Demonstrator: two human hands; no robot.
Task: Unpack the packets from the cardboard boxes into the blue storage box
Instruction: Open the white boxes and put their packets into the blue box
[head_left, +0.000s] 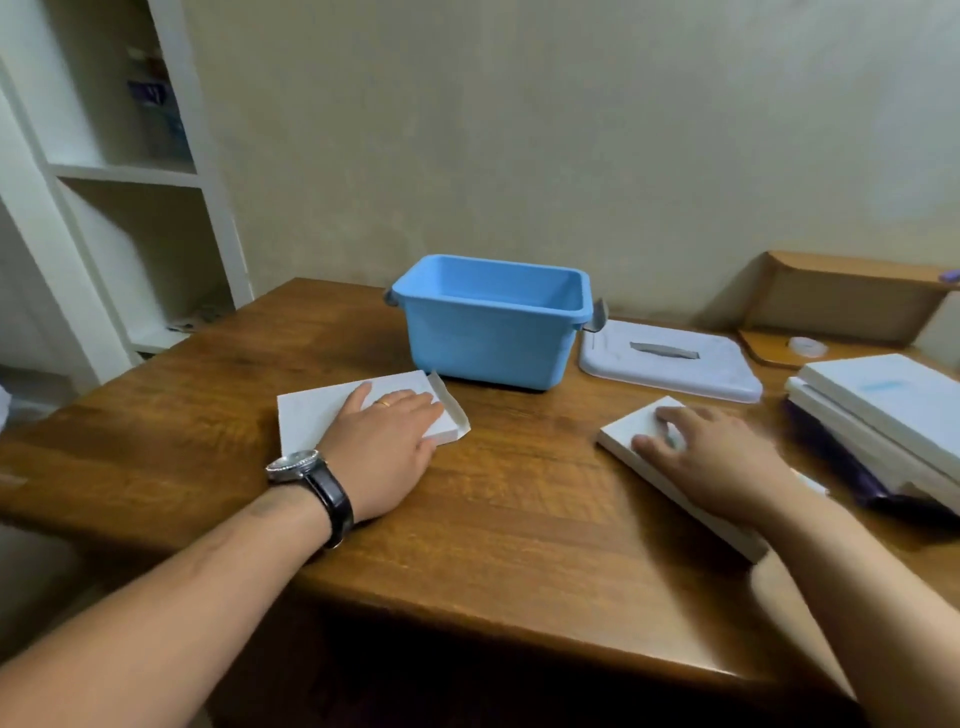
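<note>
The blue storage box (488, 332) stands open at the back middle of the wooden table (519, 519), and I see nothing inside it. A flat white cardboard box (311, 410) lies in front of it to the left, its end flap (451, 405) open. My left hand (387, 447) rests flat on this box, fingers spread. A second flat white box (623, 436) lies at the right. My right hand (711, 457) presses on top of it with fingers apart; the hand is slightly blurred. No packets are visible.
The storage box's white lid (670, 358) with a grey handle lies to its right. Two more white boxes (883, 410) are stacked at the far right over something purple (852, 478). A wooden shelf (841, 291) with a tape roll (805, 344) stands behind. White shelving (130, 171) fills the left.
</note>
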